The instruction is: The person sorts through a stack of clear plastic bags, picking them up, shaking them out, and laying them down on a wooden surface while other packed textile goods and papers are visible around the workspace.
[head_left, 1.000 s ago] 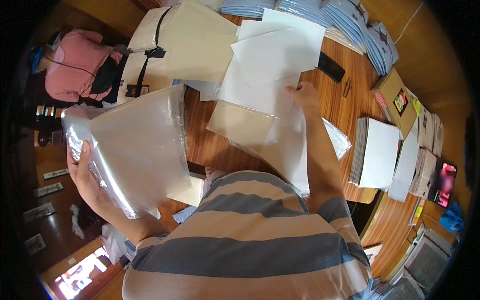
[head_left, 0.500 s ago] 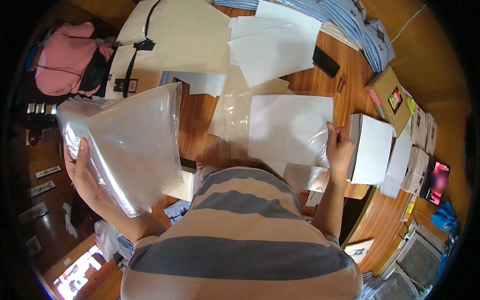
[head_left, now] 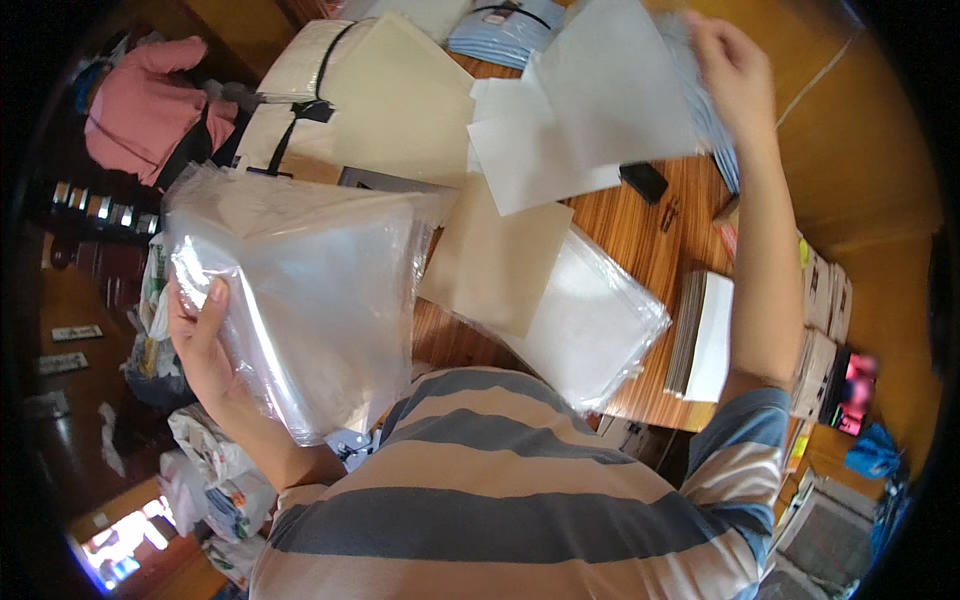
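A thick sheaf of clear plastic bags is gripped in my left hand, thumb on top, raised over the table's left side. Far right, my right hand is blurred, its fingers closed at the edge of a white paper sheet that is tilted up. Under it lie other white sheets. Nearer to me rests a clear bag with white paper inside, partly covered by a tan sheet.
Cream card stock lies at the far left beside strapped bundles. A black phone sits behind a paper stack. Blue folded bundles line the back. Plastic carrier bags hang low on the left.
My right hand has let go of the paper-filled bag and moved far and right to the white sheets. That bag now lies turned, nearer to me. The left hand's sheaf has shifted rightward.
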`<state>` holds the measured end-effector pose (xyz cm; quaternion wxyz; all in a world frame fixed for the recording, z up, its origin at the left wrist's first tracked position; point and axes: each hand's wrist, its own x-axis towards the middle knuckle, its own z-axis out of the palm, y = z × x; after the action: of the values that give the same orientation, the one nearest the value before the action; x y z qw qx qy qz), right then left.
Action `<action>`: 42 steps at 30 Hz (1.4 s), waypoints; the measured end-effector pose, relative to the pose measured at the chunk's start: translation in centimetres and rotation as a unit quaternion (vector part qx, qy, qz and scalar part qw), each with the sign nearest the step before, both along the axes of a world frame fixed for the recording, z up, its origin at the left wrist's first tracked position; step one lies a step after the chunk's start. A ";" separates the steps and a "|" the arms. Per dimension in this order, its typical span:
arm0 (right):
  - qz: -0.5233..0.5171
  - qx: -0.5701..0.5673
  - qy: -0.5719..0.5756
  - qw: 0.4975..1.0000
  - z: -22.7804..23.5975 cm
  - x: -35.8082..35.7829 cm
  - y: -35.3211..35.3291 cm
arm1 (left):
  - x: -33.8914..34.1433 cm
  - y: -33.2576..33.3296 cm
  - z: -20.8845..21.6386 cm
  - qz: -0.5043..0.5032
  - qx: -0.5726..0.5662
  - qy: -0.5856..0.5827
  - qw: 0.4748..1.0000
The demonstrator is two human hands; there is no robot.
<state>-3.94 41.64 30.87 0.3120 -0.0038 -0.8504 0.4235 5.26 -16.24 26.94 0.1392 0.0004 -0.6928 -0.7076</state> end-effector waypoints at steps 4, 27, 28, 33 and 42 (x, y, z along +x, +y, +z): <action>-0.043 0.110 -0.058 0.991 2.5 -7.9 0.1 | 1.0 1.4 -0.3 0.005 0.029 -0.034 0.999; -0.209 0.444 0.055 0.870 14.7 -9.9 -0.3 | 0.1 9.0 -0.8 -0.183 0.041 -0.074 0.979; -0.225 0.416 0.107 0.874 14.6 -9.6 -0.2 | 0.1 9.3 -0.6 -0.197 0.041 -0.077 0.977; -0.226 0.243 0.013 0.943 15.5 -7.5 2.4 | -1.0 12.5 -1.9 -0.280 0.051 -0.108 0.953; -0.280 0.238 0.096 0.925 14.4 -1.5 8.7 | -5.8 26.8 -2.0 -0.469 0.133 -0.037 0.872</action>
<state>-5.40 50.29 45.25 0.4902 -0.1269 -0.8562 0.1022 -0.53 10.52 24.91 -0.2357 -0.2801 -0.5157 -0.7747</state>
